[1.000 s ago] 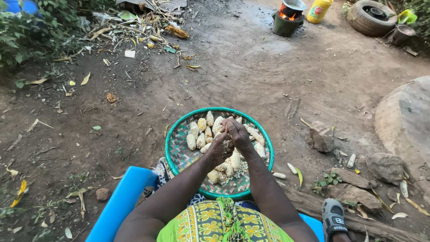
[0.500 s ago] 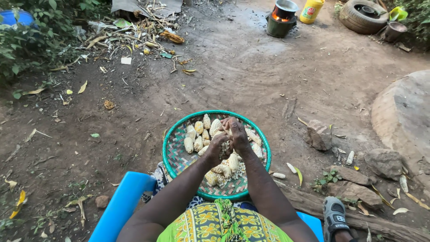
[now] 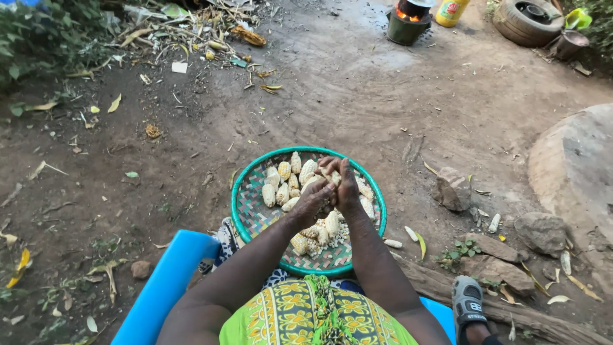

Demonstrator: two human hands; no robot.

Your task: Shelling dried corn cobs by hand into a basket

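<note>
A round woven tray with a green rim (image 3: 245,191) rests on the ground in front of my knees. It holds several pale yellow corn cobs (image 3: 281,172) and loose kernels (image 3: 335,239). Over the middle of the tray my left hand (image 3: 313,199) and my right hand (image 3: 343,184) are pressed together around one cob (image 3: 331,174), which is mostly hidden between the fingers. More cobs (image 3: 319,231) lie under my wrists.
Bare dirt ground lies all around. A blue seat edge (image 3: 169,281) is at my left. Rocks (image 3: 452,188) and a log (image 3: 511,306) lie to the right, with my sandalled foot (image 3: 468,301). Far off are a burning stove (image 3: 408,19), a tyre (image 3: 527,20) and leaf litter (image 3: 191,32).
My hands stay clasped on the cob over the tray and have turned slightly; the view has shifted a little.
</note>
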